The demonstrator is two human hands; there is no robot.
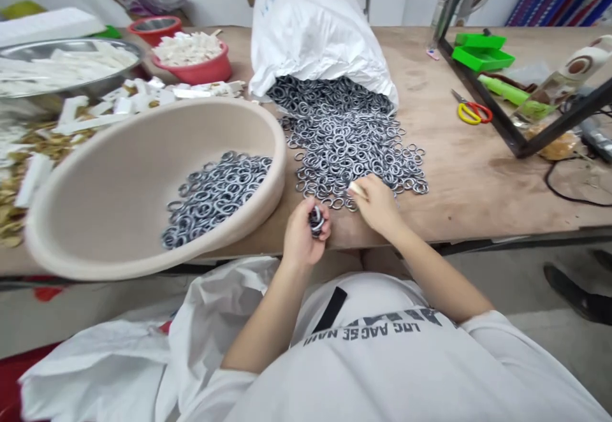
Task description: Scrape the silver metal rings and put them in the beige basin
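My left hand (pixel 301 236) is closed around several dark grey rings (pixel 316 220), just in front of the ring pile near the table's edge. To its right, my right hand (pixel 380 206) pinches a small cream-coloured strip (pixel 357 190) at the front of the pile. The loose grey ring pile (pixel 351 148) spreads out from the mouth of a large white sack (pixel 318 39) lying on its side. On the left stands a wide beige basin (pixel 105 154), tilted toward me, with many similar rings (pixel 217 199) gathered on its right side.
Behind the basin are a red bowl (pixel 198 70) of white pieces and a metal basin (pixel 136 65) of white strips. Scissors (pixel 471 111) lie on the right by a dark metal frame (pixel 519 145). A green box (pixel 482 58) sits beyond. White cloth (pixel 109 364) hangs below the table.
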